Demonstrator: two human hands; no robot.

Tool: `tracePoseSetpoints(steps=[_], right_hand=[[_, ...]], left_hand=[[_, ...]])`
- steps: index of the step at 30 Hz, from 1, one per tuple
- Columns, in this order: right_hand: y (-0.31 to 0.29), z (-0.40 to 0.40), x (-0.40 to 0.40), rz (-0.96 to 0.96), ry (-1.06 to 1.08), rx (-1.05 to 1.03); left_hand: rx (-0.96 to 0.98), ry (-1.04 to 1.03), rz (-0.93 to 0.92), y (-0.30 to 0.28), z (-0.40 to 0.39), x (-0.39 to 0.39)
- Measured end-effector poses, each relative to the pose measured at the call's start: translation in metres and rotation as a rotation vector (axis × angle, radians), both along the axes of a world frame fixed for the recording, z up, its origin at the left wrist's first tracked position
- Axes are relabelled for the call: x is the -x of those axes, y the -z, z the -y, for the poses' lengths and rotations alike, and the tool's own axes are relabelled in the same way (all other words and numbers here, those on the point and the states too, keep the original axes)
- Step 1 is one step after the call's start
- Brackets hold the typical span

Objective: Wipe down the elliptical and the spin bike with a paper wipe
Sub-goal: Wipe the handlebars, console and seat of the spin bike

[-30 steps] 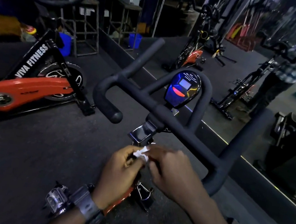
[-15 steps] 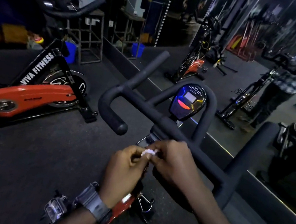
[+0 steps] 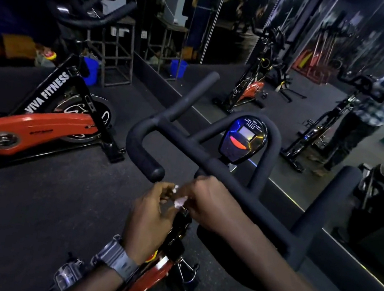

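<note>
Both hands, left hand (image 3: pixel 150 216) and right hand (image 3: pixel 212 200), pinch a mostly hidden paper wipe (image 3: pixel 179 202).

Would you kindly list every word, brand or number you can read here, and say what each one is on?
"VIVA FITNESS": white capitals running up the black frame of the orange spin bike on the left.
Small print above the screen of the bike's console: too small to read.
Small dark mark on the orange cover of that left bike: too blurred to read.
No other text is readable.
</note>
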State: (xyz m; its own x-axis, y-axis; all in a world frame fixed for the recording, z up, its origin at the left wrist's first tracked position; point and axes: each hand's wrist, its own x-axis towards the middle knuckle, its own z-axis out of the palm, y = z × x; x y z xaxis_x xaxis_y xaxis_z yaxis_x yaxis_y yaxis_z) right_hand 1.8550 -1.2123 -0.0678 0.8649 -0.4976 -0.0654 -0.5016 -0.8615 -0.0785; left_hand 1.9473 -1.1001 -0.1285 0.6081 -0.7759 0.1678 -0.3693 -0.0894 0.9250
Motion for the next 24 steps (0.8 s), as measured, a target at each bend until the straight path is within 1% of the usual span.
tracePoseSetpoints(steps=[1,3,4,6,8,9,11,13,14,16,18,19,21,22,23,24], right_hand=[[-0.005,-0.002,0.008,0.006,-0.008,-0.018],[-0.020,0.007,0.025,0.070,0.102,0.019],[-0.026,0.013,0.029,0.150,0.151,0.076],[-0.030,0.024,0.023,0.297,0.177,0.230],[-0.018,0.025,0.018,0.385,0.226,0.201],[-0.010,0.027,0.027,0.401,0.272,0.179],[-0.007,0.027,0.060,0.382,0.337,0.202],[-0.016,0.024,0.092,0.362,0.342,0.239],[-0.018,0.026,0.095,0.343,0.326,0.250],[-0.019,0.026,0.062,0.311,0.246,0.211],[-0.014,0.021,0.030,0.323,0.264,0.133],[-0.010,0.018,0.017,0.346,0.262,0.108],[-0.008,0.022,0.043,0.377,0.202,0.142],[-0.006,0.023,0.064,0.370,0.173,0.203],[-0.009,0.020,0.085,0.373,0.192,0.230],[-0.012,0.014,0.097,0.395,0.235,0.214]], left_hand=[[0.001,0.016,0.008,0.000,-0.001,0.000],[-0.013,0.028,0.038,-0.001,-0.002,-0.001],[-0.015,0.033,0.060,-0.001,0.000,-0.001],[0.001,0.051,0.097,-0.003,0.004,0.002],[0.055,0.085,0.138,-0.008,0.009,0.007],[0.078,0.104,0.161,-0.012,0.011,0.009],[0.108,0.135,0.193,-0.016,0.016,0.012],[0.116,0.155,0.218,-0.019,0.025,0.010],[0.110,0.167,0.243,-0.021,0.030,0.011],[0.099,0.178,0.285,-0.022,0.039,0.008],[0.099,0.201,0.300,-0.026,0.054,0.015],[0.084,0.180,0.293,-0.026,0.054,0.010],[0.053,0.187,0.297,-0.028,0.060,0.010],[0.043,0.200,0.293,-0.027,0.062,0.008],[0.047,0.213,0.280,-0.026,0.062,0.006],[0.056,0.215,0.271,-0.026,0.061,0.005]])
